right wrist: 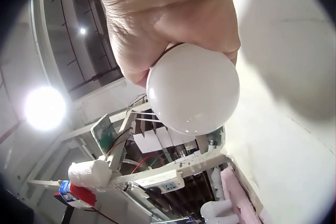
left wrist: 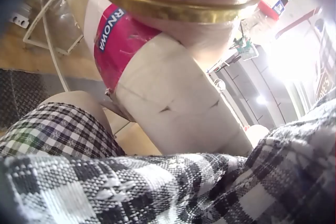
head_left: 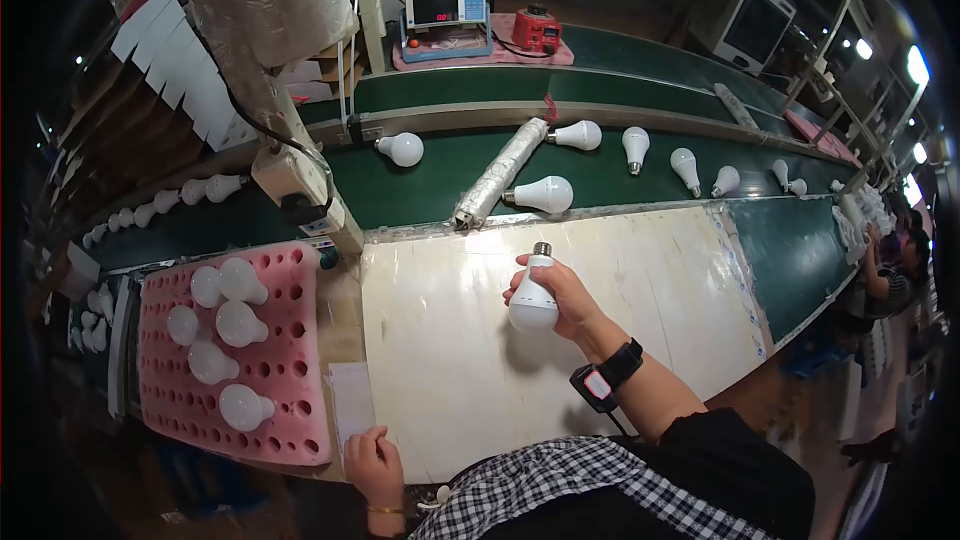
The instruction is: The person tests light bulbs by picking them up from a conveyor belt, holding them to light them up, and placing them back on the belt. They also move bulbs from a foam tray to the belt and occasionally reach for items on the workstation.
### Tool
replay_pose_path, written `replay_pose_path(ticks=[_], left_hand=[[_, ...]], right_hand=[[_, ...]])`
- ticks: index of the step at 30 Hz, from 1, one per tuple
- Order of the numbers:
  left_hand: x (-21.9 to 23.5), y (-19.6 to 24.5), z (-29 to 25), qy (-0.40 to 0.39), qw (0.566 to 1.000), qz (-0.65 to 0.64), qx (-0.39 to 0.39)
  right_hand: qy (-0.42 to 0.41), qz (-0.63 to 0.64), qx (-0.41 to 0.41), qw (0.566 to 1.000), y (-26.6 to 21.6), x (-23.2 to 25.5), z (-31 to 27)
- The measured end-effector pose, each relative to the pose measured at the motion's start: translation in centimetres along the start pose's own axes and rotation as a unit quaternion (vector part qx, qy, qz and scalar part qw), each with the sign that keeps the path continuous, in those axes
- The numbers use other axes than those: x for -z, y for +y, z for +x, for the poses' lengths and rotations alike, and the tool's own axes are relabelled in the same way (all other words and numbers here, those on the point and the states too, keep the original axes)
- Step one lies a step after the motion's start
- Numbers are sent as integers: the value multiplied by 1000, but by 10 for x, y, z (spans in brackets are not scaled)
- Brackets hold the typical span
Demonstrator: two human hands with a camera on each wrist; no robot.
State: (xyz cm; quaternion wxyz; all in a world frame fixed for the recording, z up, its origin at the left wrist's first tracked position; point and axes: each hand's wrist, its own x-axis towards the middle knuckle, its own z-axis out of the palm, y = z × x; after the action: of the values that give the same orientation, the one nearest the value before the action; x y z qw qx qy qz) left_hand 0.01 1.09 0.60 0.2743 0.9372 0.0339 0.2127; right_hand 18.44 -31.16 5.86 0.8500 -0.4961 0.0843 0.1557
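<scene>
The bulb, gripped by the right hand above the tabletop towards its far edge, is probably light, stiff, slick and fragile, best held around its middle, while the left hand is loosely curled.

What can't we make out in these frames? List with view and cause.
Held bulb, screw base: right wrist view, hidden behind the bulb's round end and the right hand.
Left hand, fingers: left wrist view, apparently blocked by the pale surface with a pink label.
Meter, red digits: head view, too small to read surely.
White cluster, far right: head view, too small and blurred to identify.
</scene>
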Motion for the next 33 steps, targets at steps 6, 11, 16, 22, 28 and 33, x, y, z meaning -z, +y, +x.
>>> replay_pose_path(ticks=[6, 11, 16, 22, 28, 33], left_hand=[[2, 2, 2, -5, 1000, 4, -6], [1, 0, 1, -1, 1000, 2, -13], [0, -1, 0, -6, 1000, 1, -5], [-1, -3, 0, 0, 1000, 7, -7], [0, -4, 2, 1, 1000, -7, -18], [1, -3, 1, 0, 1000, -4, -5]], right_hand=[[-13, 71, -23, 997, 3, 6, 2], [-17, 86, -25, 996, 5, 7, 3], [-20, 91, -24, 995, 7, 10, 3], [-14, 97, -44, 994, 5, 11, 0], [4, -15, -51, 999, -11, 10, 51], [-7, -203, 72, 976, -51, -11, 134]])
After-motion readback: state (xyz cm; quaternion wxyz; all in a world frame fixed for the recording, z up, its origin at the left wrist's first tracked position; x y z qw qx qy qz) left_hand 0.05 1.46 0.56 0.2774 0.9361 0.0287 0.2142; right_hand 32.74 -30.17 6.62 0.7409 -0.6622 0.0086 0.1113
